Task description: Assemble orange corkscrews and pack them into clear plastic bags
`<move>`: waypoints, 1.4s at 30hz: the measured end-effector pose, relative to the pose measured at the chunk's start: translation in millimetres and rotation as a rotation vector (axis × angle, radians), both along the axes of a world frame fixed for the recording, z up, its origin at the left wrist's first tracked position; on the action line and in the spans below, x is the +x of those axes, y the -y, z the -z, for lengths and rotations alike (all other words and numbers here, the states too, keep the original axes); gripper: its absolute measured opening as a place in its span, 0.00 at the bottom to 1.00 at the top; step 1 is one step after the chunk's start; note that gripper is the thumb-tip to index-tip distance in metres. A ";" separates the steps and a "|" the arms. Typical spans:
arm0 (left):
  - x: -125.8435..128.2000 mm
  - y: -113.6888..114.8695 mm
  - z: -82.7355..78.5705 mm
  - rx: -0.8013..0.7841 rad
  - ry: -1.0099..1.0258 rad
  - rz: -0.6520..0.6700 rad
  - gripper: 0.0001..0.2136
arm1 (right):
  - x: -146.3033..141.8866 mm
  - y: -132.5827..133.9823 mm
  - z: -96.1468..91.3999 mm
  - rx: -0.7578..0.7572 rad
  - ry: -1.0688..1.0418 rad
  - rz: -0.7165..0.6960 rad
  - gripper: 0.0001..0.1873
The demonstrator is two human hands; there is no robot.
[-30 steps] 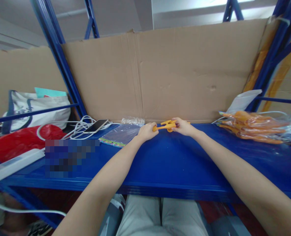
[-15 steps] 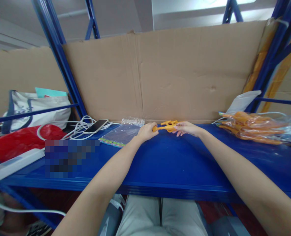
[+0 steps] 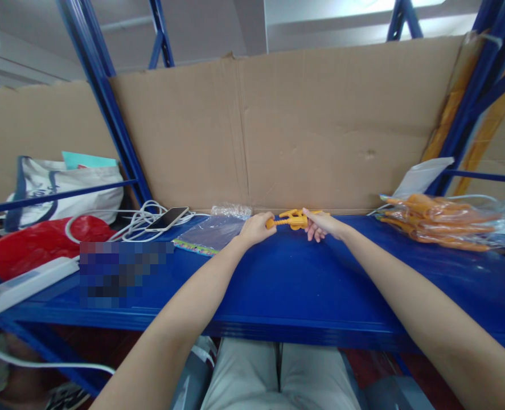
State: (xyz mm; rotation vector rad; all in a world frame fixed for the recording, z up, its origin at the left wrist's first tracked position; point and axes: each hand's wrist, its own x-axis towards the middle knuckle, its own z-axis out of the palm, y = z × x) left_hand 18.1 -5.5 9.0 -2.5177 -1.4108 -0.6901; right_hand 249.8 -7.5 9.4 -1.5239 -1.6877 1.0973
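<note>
An orange plastic piece (image 3: 295, 221) with a ribbed, rod-like left section and a branched right section is held level just above the blue shelf, near its back. My left hand (image 3: 255, 229) is closed around its left end, which the fingers partly hide. My right hand (image 3: 324, 224) has thumb and forefinger on the branched right section, with the other fingers hanging loosely below. A thin orange tip shows just beyond the right knuckles. Beside my left hand lies a clear plastic bag (image 3: 212, 232) with a colourful edge strip.
On the right of the blue shelf (image 3: 278, 285) lie several orange pieces in clear wrapping (image 3: 431, 222). To the left are a phone (image 3: 168, 218), white cables (image 3: 139, 223), a red bag (image 3: 47, 244) and a white power strip (image 3: 30, 287). Cardboard (image 3: 312, 131) stands along the back.
My right hand has shifted its hold on the orange piece; its lower fingers now hang further down, and an orange tip shows beyond it. My left hand stays nearly still.
</note>
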 end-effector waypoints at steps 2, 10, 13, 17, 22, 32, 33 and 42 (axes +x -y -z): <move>-0.3 -0.5 -0.2 -0.005 0.008 -0.004 0.12 | 1.0 -0.6 -0.8 -0.041 -0.004 -0.013 0.37; -1.1 0.3 -1.7 -0.021 0.006 -0.021 0.12 | 12.5 8.6 -4.9 -0.023 -0.158 -0.105 0.18; -0.6 2.4 -3.0 -0.018 -0.012 -0.018 0.12 | 14.0 9.3 -4.0 0.011 -0.192 -0.118 0.15; -0.1 4.9 -3.6 -0.018 -0.047 -0.017 0.12 | 10.6 8.8 -2.8 -0.058 -0.197 -0.117 0.14; -0.5 4.0 -2.7 -0.003 -0.046 -0.017 0.12 | 3.2 5.2 0.1 -0.109 -0.161 -0.072 0.26; -0.8 2.4 -3.5 -0.016 -0.046 -0.034 0.13 | 3.1 7.9 -4.2 -0.163 -0.128 -0.090 0.33; -0.6 2.6 -3.6 -0.018 -0.047 -0.039 0.13 | 4.2 9.1 -4.6 -0.171 -0.138 -0.103 0.31; -0.2 4.2 -4.6 -0.026 -0.018 -0.067 0.13 | 12.1 5.4 3.6 0.001 -0.220 -0.114 0.23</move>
